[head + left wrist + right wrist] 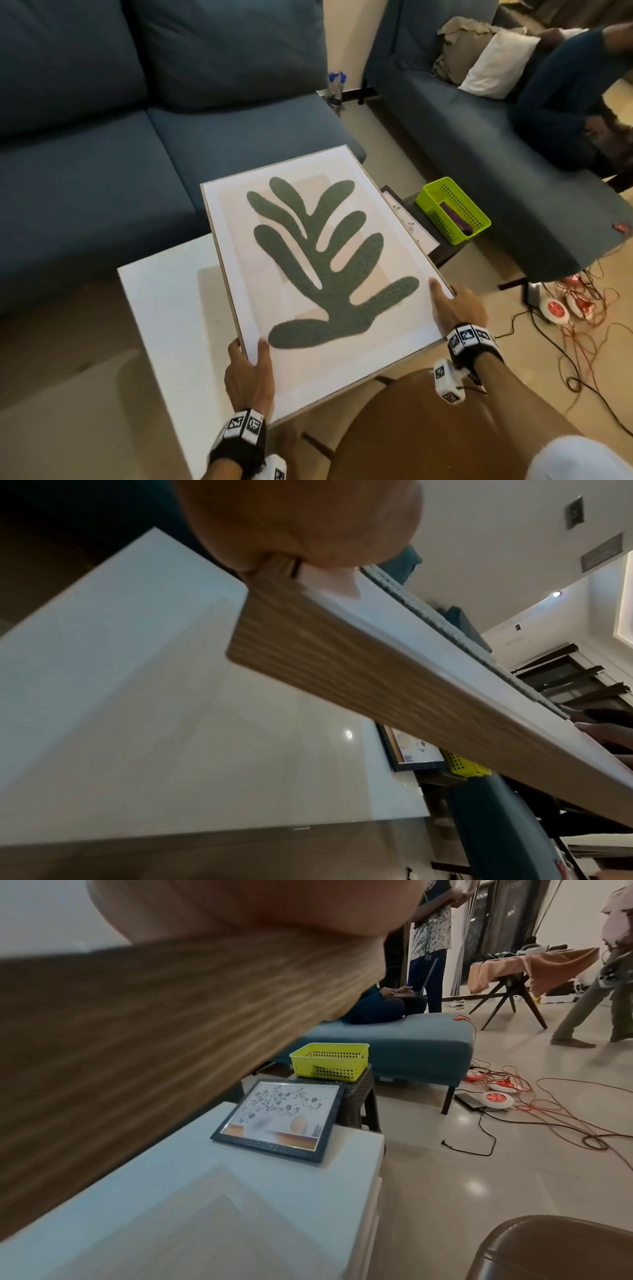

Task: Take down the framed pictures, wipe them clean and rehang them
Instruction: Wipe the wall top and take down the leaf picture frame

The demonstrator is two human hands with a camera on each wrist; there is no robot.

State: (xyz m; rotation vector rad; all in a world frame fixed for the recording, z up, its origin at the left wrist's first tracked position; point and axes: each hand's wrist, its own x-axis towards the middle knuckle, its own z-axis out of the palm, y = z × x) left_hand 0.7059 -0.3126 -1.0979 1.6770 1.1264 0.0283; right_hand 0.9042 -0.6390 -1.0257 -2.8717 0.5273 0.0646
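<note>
Held above white table point(164, 308): leaf picture point(318, 267) | left hand point(248, 371) grasping near left corner | right hand point(457, 308) grasping right edge | far right: small dark-framed picture point(279, 1119), yellow basket point(452, 209)

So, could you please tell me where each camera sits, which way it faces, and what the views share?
Head: worn on the head, looking down at the leaf picture above the white table; left hand and right hand grip its near corners.
Left wrist: under the hand, looking along the picture's wooden edge; a thumb shows.
Right wrist: below the frame, facing the small dark-framed picture and yellow basket; a blurred fingertip shows.
Shared: all three show the basket.
</note>
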